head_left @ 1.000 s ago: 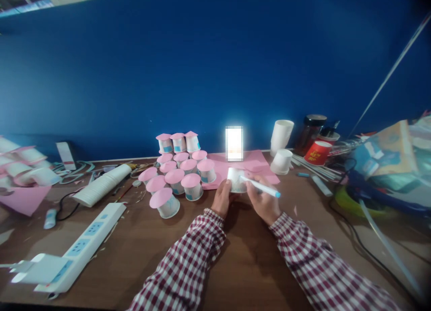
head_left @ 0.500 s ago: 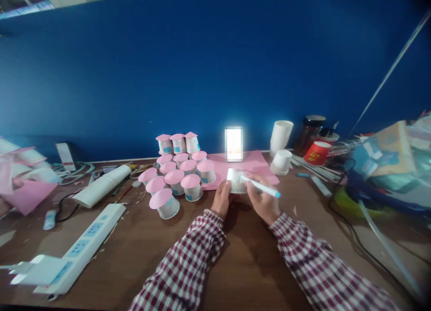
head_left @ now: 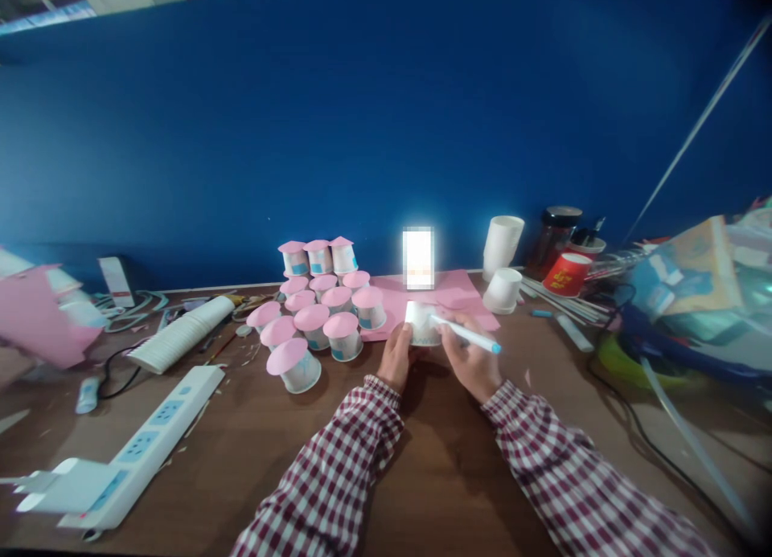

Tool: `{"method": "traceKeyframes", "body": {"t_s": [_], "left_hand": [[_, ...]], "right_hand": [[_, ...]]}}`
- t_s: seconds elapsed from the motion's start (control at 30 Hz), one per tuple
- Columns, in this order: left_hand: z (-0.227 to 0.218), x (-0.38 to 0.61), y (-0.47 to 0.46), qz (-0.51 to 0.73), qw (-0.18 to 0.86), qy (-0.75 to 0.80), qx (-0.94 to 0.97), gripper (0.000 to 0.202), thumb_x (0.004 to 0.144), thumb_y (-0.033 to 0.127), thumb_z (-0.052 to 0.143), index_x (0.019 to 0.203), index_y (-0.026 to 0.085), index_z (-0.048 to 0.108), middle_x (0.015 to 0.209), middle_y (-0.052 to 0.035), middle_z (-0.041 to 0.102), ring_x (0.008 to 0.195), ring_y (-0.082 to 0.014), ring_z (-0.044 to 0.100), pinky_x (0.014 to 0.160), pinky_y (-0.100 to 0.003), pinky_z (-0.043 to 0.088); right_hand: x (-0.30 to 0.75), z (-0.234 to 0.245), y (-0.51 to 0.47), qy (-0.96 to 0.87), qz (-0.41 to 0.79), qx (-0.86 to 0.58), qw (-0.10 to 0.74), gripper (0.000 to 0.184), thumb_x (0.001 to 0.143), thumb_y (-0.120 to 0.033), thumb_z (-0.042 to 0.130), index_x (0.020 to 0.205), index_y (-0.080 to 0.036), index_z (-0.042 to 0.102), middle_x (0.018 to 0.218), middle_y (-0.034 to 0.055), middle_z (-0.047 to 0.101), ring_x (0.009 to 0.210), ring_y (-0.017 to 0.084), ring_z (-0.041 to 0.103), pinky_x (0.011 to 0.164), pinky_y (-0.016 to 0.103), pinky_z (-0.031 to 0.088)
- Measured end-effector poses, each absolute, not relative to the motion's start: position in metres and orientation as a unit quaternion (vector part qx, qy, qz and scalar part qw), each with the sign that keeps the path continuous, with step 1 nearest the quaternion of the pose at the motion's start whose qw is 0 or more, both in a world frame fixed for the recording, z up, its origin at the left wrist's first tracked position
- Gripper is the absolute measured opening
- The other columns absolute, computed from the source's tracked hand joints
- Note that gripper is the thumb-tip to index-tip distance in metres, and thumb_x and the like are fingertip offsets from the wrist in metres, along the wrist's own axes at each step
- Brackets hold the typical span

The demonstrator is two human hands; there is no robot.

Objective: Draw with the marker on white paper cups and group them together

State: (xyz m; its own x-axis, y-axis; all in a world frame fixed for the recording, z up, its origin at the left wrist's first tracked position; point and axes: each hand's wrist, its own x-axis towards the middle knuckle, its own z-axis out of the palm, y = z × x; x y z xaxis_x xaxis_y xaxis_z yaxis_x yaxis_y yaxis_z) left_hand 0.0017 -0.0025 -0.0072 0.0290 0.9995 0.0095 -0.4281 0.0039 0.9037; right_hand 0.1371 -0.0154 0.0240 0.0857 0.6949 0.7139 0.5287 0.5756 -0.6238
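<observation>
From the head view there were two hands at work. The left hand (head_left: pixel 395 356) had its grip closed round the side of a small white paper cup (head_left: pixel 422 322), which sat at the near edge of a pink sheet (head_left: pixel 449 292) on the desk (head_left: pixel 446 468), between the two hands and just right of the pink-topped cups (head_left: pixel 314 320). The right hand (head_left: pixel 474 364) had its grip pinching a white pen (head_left: pixel 467 334) with a blue end, its tip laid against the cup's wall.

To my eye the cup was thin and light. A hard squeeze from the left could dent it, and a slack one could let it turn under the pen and smear the line. The left sleeve (head_left: pixel 338 460) lay close to the nearest pink-topped cup, so a wide elbow might topple that one and the three stacked at the back.

Counted:
- one cup in hand and one pen
- about fourteen pink-topped cups, though blur made that unsure
- one upright stack of plain cups (head_left: pixel 503 243), with one upturned cup (head_left: pixel 503 290) beside it
- one red cup (head_left: pixel 567 274)
- one dark jar (head_left: pixel 558 235)
- one power strip (head_left: pixel 150 444)
- one lit screen (head_left: pixel 418 257)
</observation>
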Motion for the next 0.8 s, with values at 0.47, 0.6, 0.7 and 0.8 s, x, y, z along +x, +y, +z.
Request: {"method": "traceKeyframes", "body": {"t_s": [0.47,0.6,0.7,0.8], "left_hand": [[-0.0079,0.0011,-0.0018,0.598,0.61,0.368,0.367,0.048,0.081,0.05,0.054,0.111,0.013,0.058,0.109,-0.0132,0.063,0.094,-0.0237,0.061,0.077,-0.036,0.052],[-0.0077,0.001,-0.0016,0.601,0.611,0.364,0.365,0.047,0.08,0.049,0.055,0.11,0.013,0.058,0.109,-0.0132,0.063,0.093,-0.0235,0.062,0.077,-0.036,0.052],[-0.0071,0.001,-0.002,0.6,0.615,0.361,0.363,0.046,0.08,0.049,0.056,0.109,0.013,0.059,0.108,-0.013,0.063,0.092,-0.0233,0.062,0.077,-0.036,0.052],[-0.007,0.0013,-0.0024,0.6,0.616,0.359,0.364,0.045,0.08,0.049,0.055,0.107,0.013,0.059,0.107,-0.0127,0.064,0.092,-0.023,0.062,0.076,-0.035,0.052]], "right_hand": [[0.1364,0.023,-0.015,-0.672,0.066,-0.454,0.582,0.014,0.085,-0.029,0.054,0.091,-0.017,0.059,0.078,0.0046,0.067,0.069,0.015,0.064,0.064,0.026,0.053],[0.1364,0.0218,-0.0147,-0.672,0.065,-0.455,0.581,0.013,0.085,-0.029,0.054,0.09,-0.018,0.059,0.076,0.0038,0.067,0.067,0.015,0.063,0.063,0.025,0.052],[0.1361,0.0224,-0.0153,-0.673,0.065,-0.454,0.58,0.013,0.085,-0.03,0.054,0.087,-0.019,0.059,0.074,0.0025,0.066,0.064,0.014,0.062,0.062,0.025,0.051],[0.1354,0.024,-0.0165,-0.677,0.061,-0.452,0.578,0.012,0.085,-0.029,0.054,0.086,-0.019,0.059,0.073,0.0017,0.065,0.062,0.013,0.061,0.061,0.024,0.051]]}}
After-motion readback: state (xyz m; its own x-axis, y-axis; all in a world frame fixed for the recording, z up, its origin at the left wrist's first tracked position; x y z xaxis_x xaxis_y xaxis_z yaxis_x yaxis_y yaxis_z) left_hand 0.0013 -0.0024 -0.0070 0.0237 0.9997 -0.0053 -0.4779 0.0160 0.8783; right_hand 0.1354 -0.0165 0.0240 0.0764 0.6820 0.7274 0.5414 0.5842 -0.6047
